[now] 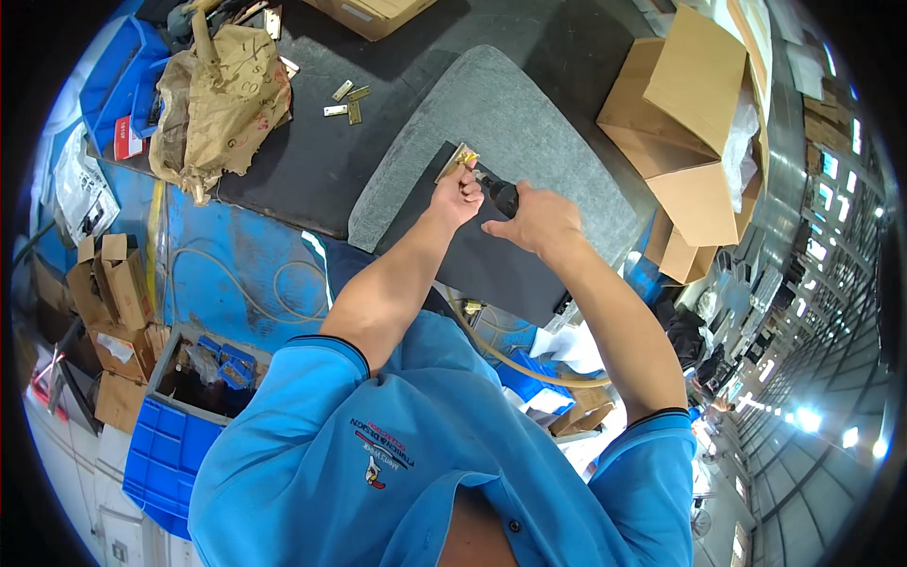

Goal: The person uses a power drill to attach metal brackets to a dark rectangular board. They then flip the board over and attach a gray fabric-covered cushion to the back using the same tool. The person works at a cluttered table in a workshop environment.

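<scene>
A grey fabric-covered panel [491,104] lies on the dark table, with a black strip [487,260] across its near part. My left hand [457,196] is closed on a small brass-coloured metal plate [456,159] at the edge of the black strip. My right hand [548,219] grips a black power screwdriver [504,197]. Its tip points toward the plate beside my left fingers; whether it touches is too small to tell. Farther left on the table lie several loose brass-coloured plates [354,111].
At the far left sit a crumpled brown paper bag [222,113] and a blue bin [123,71]. An open cardboard box [694,104] stands on the right. A yellowish hose [539,378] curves past my body. To my lower left is a blue crate [175,463].
</scene>
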`<state>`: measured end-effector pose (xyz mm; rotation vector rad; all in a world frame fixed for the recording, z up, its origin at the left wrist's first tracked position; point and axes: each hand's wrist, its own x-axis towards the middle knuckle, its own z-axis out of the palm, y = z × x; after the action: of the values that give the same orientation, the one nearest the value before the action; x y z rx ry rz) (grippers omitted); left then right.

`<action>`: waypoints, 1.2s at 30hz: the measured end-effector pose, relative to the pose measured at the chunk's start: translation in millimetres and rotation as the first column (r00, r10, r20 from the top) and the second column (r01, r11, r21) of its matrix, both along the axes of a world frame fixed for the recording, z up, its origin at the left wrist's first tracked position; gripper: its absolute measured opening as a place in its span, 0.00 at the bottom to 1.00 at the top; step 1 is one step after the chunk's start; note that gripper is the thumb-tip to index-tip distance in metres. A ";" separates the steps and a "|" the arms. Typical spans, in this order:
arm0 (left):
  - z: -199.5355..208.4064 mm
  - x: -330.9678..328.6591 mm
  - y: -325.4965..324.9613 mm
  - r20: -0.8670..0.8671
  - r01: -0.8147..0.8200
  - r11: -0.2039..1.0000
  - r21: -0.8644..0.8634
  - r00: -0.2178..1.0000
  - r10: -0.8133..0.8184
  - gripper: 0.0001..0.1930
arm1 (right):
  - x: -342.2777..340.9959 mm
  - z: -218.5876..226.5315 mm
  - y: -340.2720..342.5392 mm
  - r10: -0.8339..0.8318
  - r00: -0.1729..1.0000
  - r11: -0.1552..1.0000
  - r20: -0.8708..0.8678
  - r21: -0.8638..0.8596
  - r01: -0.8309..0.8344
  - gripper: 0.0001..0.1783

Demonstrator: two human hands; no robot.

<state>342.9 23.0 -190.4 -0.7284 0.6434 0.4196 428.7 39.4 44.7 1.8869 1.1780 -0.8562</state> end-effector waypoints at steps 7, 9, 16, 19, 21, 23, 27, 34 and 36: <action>-5.7 1.0 -4.2 -0.014 0.000 1.000 0.023 1.000 0.000 0.14 | -8.7 2.8 14.7 0.097 0.995 0.995 0.039 -0.031 -0.095 0.41; -3.1 1.5 -4.5 -0.042 0.029 0.998 0.048 0.999 -0.027 0.14 | -6.2 0.2 12.9 0.126 0.991 0.992 0.040 -0.017 -0.125 0.42; -0.3 1.1 -1.8 -0.112 0.113 0.991 0.077 0.988 -0.104 0.09 | -5.6 -0.3 9.5 0.093 0.995 0.994 0.041 -0.052 -0.091 0.42; -3.5 0.5 -4.5 -0.106 0.106 0.989 0.104 0.990 -0.095 0.07 | -4.9 1.6 10.7 0.097 0.995 0.994 0.034 -0.059 -0.095 0.42; -5.6 0.2 -5.9 -0.098 0.094 0.990 0.108 0.992 -0.083 0.07 | -4.1 2.7 11.0 0.097 0.995 0.994 0.026 -0.060 -0.095 0.42; -6.1 -0.5 -7.1 -0.098 0.085 0.991 0.099 0.992 -0.076 0.08 | -3.8 3.4 10.5 0.093 0.995 0.994 0.017 -0.061 -0.092 0.43; -9.8 -2.6 -4.5 -0.079 0.079 0.993 0.089 0.994 -0.072 0.08 | -4.9 -0.5 13.2 0.083 0.996 0.995 0.036 -0.063 -0.080 0.43; 3.5 -14.8 0.9 0.067 0.186 0.972 0.146 0.978 -0.197 0.13 | -12.0 -13.0 28.6 0.140 0.989 0.989 0.054 -0.055 -0.137 0.39; 11.7 -19.2 -7.1 0.210 0.160 0.961 0.227 0.955 -0.208 0.17 | -12.3 -16.6 32.4 0.178 0.983 0.983 0.051 -0.053 -0.176 0.36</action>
<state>323.7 15.8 -178.6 -0.5024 0.4338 0.2193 416.4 71.8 28.0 1.7263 1.2583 -0.7239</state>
